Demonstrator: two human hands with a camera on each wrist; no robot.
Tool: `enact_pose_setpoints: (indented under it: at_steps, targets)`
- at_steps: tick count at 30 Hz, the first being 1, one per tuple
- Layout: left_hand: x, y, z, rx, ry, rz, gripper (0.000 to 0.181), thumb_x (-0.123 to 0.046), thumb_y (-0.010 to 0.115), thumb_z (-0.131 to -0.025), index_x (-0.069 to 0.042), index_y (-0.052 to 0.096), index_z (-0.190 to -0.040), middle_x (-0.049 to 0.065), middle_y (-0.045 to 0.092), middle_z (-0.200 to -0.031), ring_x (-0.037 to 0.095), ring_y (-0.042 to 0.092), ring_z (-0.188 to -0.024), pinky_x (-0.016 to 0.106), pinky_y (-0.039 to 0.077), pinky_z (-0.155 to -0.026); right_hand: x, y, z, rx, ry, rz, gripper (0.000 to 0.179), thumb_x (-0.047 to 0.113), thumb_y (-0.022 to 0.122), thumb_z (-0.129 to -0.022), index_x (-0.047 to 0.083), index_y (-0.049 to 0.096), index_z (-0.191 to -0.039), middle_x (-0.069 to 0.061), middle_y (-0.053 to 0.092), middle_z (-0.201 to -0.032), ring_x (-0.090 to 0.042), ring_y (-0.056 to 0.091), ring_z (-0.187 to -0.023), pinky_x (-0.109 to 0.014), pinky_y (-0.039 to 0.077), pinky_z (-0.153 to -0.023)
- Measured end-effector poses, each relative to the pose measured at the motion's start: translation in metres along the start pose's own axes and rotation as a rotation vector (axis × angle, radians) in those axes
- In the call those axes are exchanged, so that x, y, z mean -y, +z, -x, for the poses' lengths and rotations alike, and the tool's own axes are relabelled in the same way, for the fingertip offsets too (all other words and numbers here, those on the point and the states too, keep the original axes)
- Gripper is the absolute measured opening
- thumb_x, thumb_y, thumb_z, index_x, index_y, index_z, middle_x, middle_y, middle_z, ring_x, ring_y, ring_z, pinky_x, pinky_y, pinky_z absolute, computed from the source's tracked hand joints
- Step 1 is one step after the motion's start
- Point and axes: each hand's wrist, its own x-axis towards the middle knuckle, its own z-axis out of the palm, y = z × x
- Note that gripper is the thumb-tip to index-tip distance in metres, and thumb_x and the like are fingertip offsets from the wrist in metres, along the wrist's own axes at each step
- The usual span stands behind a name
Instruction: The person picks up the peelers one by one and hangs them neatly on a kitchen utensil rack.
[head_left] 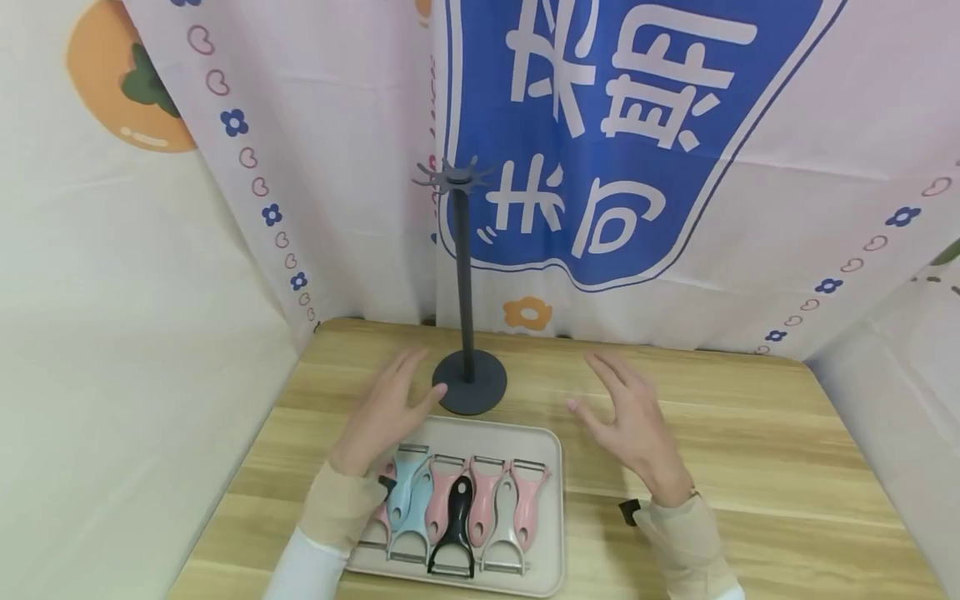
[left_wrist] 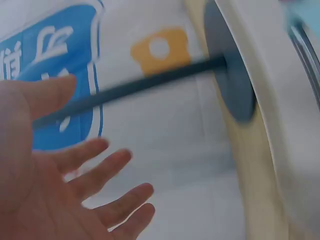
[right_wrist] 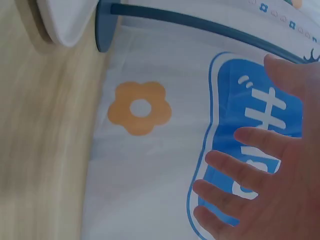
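Observation:
Both hands are raised with fingers spread and nothing held. The left hand (head_left: 384,414) hovers over the back left of a beige tray (head_left: 553,500), just left of a dark stand (head_left: 465,292) with a round base and a ring of hooks on top. To the right of the tray and stand, the right hand (head_left: 633,421) is held above the table. Several peelers lie in the tray: a black peeler (head_left: 454,525), a white peeler (head_left: 506,521), pink peelers such as one at the right (head_left: 527,504), and light blue ones (head_left: 408,479). The left forearm hides part of the tray's left side.
The wooden table (head_left: 750,450) ends at the back against a hanging cloth (head_left: 360,208) with a blue printed panel (head_left: 600,167). White cloth also closes off the left and right sides. No hook on the stand carries anything.

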Motion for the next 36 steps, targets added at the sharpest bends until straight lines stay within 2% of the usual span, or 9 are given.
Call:
enact_pose_setpoints:
  at_steps: [5,11,14,17,23,26,30,33,36]
  targets:
    - [-0.019,0.005,-0.033,0.027,-0.003,0.166,0.076,-0.040,0.067,-0.106,-0.007,0.031,-0.165,0.019,0.039,-0.167,0.042,0.041,-0.152,0.061,0.036,-0.122,0.006,0.004,0.013,0.040,-0.012,0.008,0.068,0.039,0.081,-0.094,0.006,0.059,-0.150,-0.017,0.059,-0.153,-0.042,0.055,-0.141,-0.066,0.037,-0.118]
    - [-0.038,0.004,-0.072,0.050,0.026,0.441,0.079,-0.027,0.069,-0.105,0.001,0.022,-0.163,0.026,0.033,-0.167,0.045,0.042,-0.152,0.055,0.037,-0.124,0.012,0.012,0.026,0.059,-0.055,0.001,0.056,0.031,0.083,-0.093,0.006,0.066,-0.141,-0.015,0.068,-0.141,-0.037,0.065,-0.130,-0.060,0.048,-0.111]
    - [-0.040,0.008,-0.087,0.017,0.030,0.564,0.067,-0.018,0.068,-0.105,0.003,0.031,-0.156,0.028,0.044,-0.158,0.046,0.051,-0.145,0.054,0.041,-0.121,0.015,0.017,0.033,0.088,-0.045,-0.015,0.053,0.030,0.084,-0.094,0.008,0.068,-0.139,-0.013,0.069,-0.140,-0.035,0.066,-0.129,-0.060,0.048,-0.111]
    - [-0.040,0.012,-0.098,-0.022,0.008,0.667,0.047,-0.011,0.066,-0.105,0.005,0.043,-0.142,0.028,0.057,-0.142,0.045,0.063,-0.129,0.052,0.052,-0.109,0.016,0.022,0.040,0.112,-0.040,-0.024,0.050,0.029,0.082,-0.095,0.009,0.069,-0.138,-0.011,0.070,-0.138,-0.034,0.066,-0.128,-0.059,0.049,-0.111]
    - [-0.040,0.016,-0.116,-0.003,-0.127,0.786,0.023,-0.021,0.062,-0.109,-0.002,0.059,-0.121,0.016,0.072,-0.113,0.028,0.070,-0.109,0.046,0.051,-0.102,0.016,0.030,0.049,0.117,-0.121,-0.038,0.042,0.024,0.083,-0.093,0.007,0.073,-0.130,-0.011,0.075,-0.130,-0.031,0.070,-0.122,-0.056,0.052,-0.108]
    - [-0.035,0.019,-0.126,0.051,-0.152,0.847,0.025,-0.027,0.060,-0.110,-0.006,0.061,-0.098,0.003,0.066,-0.087,0.019,0.064,-0.088,0.042,0.049,-0.094,0.017,0.036,0.051,0.142,-0.166,-0.062,0.038,0.020,0.084,-0.093,0.008,0.075,-0.127,-0.008,0.076,-0.127,-0.028,0.072,-0.119,-0.053,0.055,-0.106]
    - [-0.028,0.023,-0.135,0.190,-0.144,0.910,0.047,-0.035,0.056,-0.111,-0.011,0.048,-0.071,-0.004,0.045,-0.065,0.019,0.041,-0.067,0.037,0.036,-0.077,0.020,0.042,0.054,0.221,-0.187,-0.146,0.030,0.013,0.081,-0.095,0.007,0.076,-0.124,-0.005,0.076,-0.122,-0.022,0.074,-0.108,-0.043,0.060,-0.097]
    - [-0.023,0.027,-0.138,0.267,-0.146,0.924,0.053,-0.039,0.055,-0.111,-0.016,0.041,-0.065,-0.007,0.037,-0.060,0.019,0.032,-0.062,0.034,0.031,-0.073,0.022,0.046,0.055,0.273,-0.203,-0.206,0.026,0.006,0.078,-0.096,0.006,0.077,-0.122,-0.006,0.077,-0.118,-0.015,0.074,-0.097,-0.036,0.062,-0.088]
    - [-0.021,0.034,-0.140,0.258,-0.133,0.955,0.055,-0.038,0.057,-0.109,-0.018,0.040,-0.061,-0.009,0.035,-0.056,0.018,0.030,-0.058,0.033,0.030,-0.068,0.026,0.049,0.056,0.310,-0.232,-0.219,0.024,0.001,0.077,-0.095,0.007,0.078,-0.118,-0.005,0.077,-0.114,-0.012,0.072,-0.095,-0.033,0.062,-0.084]
